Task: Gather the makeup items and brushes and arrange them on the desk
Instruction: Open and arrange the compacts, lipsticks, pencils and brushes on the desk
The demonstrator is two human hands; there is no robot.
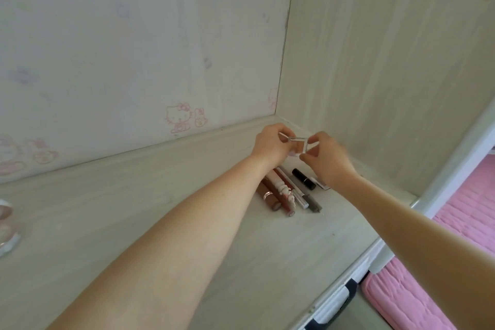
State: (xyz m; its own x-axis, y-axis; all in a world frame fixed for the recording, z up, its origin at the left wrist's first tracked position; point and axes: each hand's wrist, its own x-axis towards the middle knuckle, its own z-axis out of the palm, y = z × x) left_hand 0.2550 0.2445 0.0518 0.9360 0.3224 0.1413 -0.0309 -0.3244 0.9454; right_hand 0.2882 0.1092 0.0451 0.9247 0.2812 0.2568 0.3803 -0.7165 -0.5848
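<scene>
Near — row of lip tubes and pencils [288,193] on pale desk [134,209], black lipstick [304,179] beside. Beyond, above the desk — 2 hands: left hand [270,146] and right hand [328,159] both pinch a small clear compact [300,145] between fingertips.

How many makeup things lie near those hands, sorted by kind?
Brown tubes: 2
White decorated tube: 1
Pencils: 2
Black tube: 1
Clear case, pinched by left hand and right hand: 1
Flat item partly under right hand: 1
Total: 8
</scene>
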